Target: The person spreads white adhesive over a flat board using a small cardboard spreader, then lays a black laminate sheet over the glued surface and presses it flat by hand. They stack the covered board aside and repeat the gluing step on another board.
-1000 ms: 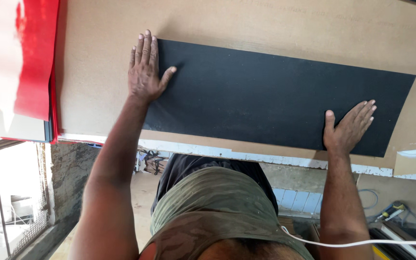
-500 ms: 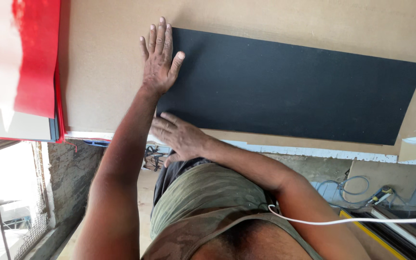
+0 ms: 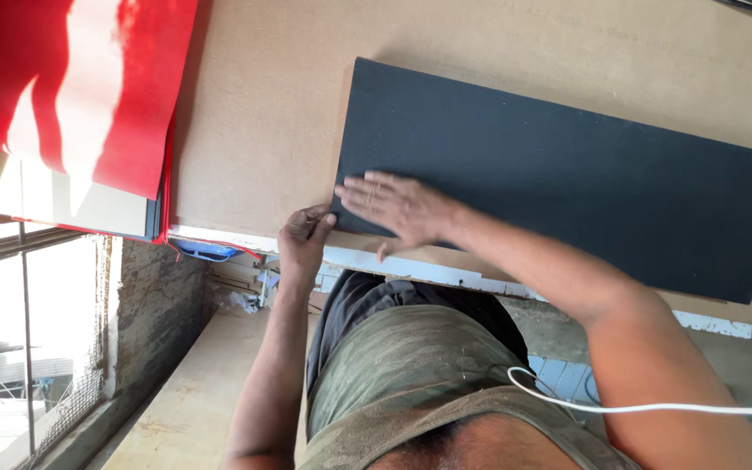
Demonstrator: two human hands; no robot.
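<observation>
Brown board tabletop point(image 3: 515, 43) spreads beyond both hands, bare and matte. Red sheet point(image 3: 89, 87) well off to left of left hand, draped over table corner, sunlit stripes across it (glossy look). Pale boards point(image 3: 71, 204) stacked under red sheet. Window frame point(image 3: 28, 339) below and left of left hand, wire mesh beside it. White cable point(image 3: 637, 407) loops below right arm, across olive shirt point(image 3: 411, 365).

A black sheet point(image 3: 567, 178) lies flat on the brown board surface point(image 3: 263, 113). The right hand point(image 3: 398, 207) presses flat on its near left corner, the left hand point(image 3: 304, 241) pinches that corner's edge; red sheets point(image 3: 80, 83) lie at the left
</observation>
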